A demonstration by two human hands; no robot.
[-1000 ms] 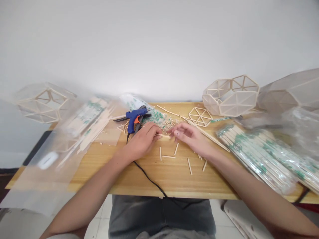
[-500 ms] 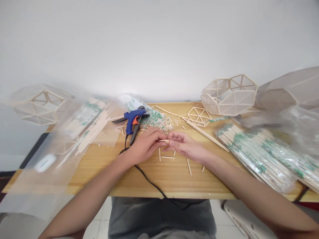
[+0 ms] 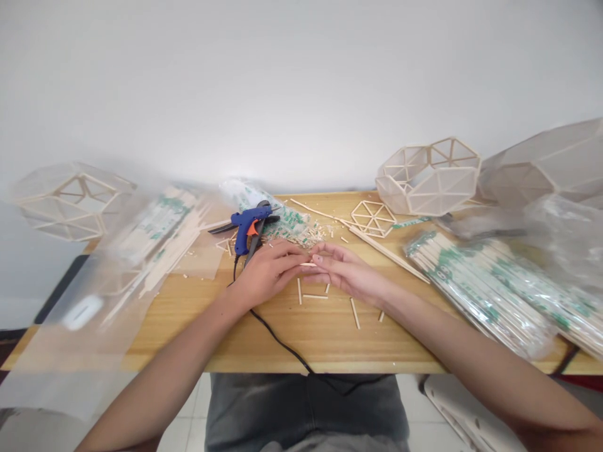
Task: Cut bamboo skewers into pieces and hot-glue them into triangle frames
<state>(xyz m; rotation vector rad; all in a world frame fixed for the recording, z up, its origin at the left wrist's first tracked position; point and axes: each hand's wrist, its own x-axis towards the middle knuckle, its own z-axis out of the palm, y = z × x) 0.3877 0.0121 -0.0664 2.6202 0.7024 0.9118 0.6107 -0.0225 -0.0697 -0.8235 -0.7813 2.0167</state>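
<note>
Since a second ago, my head view shows the right hand (image 3: 352, 271) drawn leftward to meet the left hand (image 3: 272, 271). I see both pinching a short stick (image 3: 308, 264) between their fingertips over the wooden table (image 3: 188, 333), forearms converging from the near corners. Loose sticks (image 3: 315, 296) lie nearer; the blue glue gun (image 3: 242, 235) sits farther left.

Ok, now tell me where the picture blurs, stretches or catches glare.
Head view, centre: the hands look fairly sharp; head view, far left: the latticed frame looks smeared and stretched; head view, right: the plastic-wrapped sticks catch bright glints; head view, back: the wall is brightest low, near the middle.
</note>
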